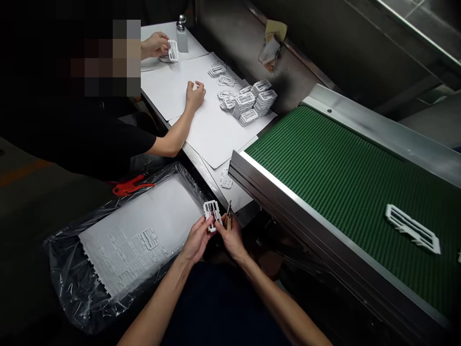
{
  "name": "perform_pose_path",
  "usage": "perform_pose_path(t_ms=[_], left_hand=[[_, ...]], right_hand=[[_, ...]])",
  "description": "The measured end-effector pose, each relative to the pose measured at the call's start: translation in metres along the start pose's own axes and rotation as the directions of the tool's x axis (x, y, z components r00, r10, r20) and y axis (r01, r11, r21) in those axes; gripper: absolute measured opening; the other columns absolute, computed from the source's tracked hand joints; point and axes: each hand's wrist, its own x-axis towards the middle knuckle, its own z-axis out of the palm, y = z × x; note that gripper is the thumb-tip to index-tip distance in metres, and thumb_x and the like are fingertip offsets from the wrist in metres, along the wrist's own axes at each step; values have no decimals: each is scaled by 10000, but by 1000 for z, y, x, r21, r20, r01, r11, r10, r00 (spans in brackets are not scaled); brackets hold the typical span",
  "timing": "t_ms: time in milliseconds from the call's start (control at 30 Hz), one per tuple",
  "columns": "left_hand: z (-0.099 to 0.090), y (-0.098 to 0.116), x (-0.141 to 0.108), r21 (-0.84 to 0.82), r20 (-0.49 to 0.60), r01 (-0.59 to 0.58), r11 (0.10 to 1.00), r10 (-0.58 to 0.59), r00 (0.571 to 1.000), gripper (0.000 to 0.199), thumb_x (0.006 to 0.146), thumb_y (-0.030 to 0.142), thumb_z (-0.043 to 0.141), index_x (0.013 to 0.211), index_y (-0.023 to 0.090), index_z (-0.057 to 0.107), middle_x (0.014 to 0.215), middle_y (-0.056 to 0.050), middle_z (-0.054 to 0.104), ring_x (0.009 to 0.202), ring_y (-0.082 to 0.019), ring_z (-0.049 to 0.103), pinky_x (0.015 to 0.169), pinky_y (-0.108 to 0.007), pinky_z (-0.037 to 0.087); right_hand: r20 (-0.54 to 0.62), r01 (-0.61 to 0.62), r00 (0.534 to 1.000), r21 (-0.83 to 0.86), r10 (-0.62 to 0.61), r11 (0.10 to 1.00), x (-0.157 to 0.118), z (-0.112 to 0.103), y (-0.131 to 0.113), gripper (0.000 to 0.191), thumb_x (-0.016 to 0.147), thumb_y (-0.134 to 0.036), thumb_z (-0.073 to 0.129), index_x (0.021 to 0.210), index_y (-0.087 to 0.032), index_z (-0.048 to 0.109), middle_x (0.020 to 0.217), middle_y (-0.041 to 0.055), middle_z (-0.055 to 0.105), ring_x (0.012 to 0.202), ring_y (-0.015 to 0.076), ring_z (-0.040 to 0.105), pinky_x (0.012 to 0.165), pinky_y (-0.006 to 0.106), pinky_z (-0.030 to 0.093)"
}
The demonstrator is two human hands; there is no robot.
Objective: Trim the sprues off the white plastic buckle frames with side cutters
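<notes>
A small white plastic frame (212,215) is held up in front of my body, beside the table's edge. My left hand (196,239) grips it from the left, fingers closed on its lower edge. My right hand (232,236) has its thumb at the frame's lower right corner and also holds a slim tool (229,216) with a tan handle, its dark tip pointing up. Another white frame (412,228) lies on the green conveyor belt (324,163) at the right.
Stacks of white frames (248,105) stand on the paper-covered table (212,139). A co-worker at the left holds another frame (173,51). A plastic-lined box (72,298) holds layered parts; red pliers (131,186) lie on its edge.
</notes>
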Motion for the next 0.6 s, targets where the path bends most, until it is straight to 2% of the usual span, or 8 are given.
perform_pose_path(t_ms=[100,200,333,433,533,600], left_hand=[[0,-9,1,128,-81,-64,990,75,994,324,785,384,649,1000,144,620,1048,-109,651,987,-231,596,776,-300,490],[1,-11,15,277,-121,-144,950,183,976,326,767,425,643,899,127,621,917,-106,678,876,-225,629,722,-297,491],[-1,-2,38,513,-102,-255,820,353,930,304,779,442,612,820,142,628,750,-75,674,707,-223,642,636,-311,495],[-5,8,47,696,-56,-355,625,540,840,247,794,399,607,866,172,670,800,-72,674,740,-233,631,682,-338,487],[-12,18,52,806,49,-447,389,708,704,209,808,323,596,943,208,707,972,-89,671,913,-251,604,830,-375,456],[-17,23,54,835,134,-489,251,769,625,208,809,273,595,971,224,715,1014,-90,672,939,-243,604,866,-374,451]], right_hand=[[-55,13,998,-73,-17,997,8,2,1,200,732,-324,604,825,-198,480,755,-14,534,701,146,525,669,266,429],[-75,29,996,-126,-39,992,15,3,1,193,739,-330,594,822,-195,484,737,-17,539,667,143,524,641,263,428],[-93,56,993,-191,-75,980,24,-8,5,172,761,-335,570,825,-188,507,765,-2,582,701,152,552,680,275,441],[-148,58,984,-233,-95,971,35,-25,10,164,773,-333,555,815,-180,512,787,12,597,730,159,565,713,287,450],[-222,63,967,-273,-127,960,52,-41,14,178,790,-337,545,802,-162,521,772,25,598,714,164,565,693,291,459],[-272,74,949,-306,-161,949,68,-47,14,201,815,-341,536,802,-140,542,776,41,609,723,174,571,689,302,465]])
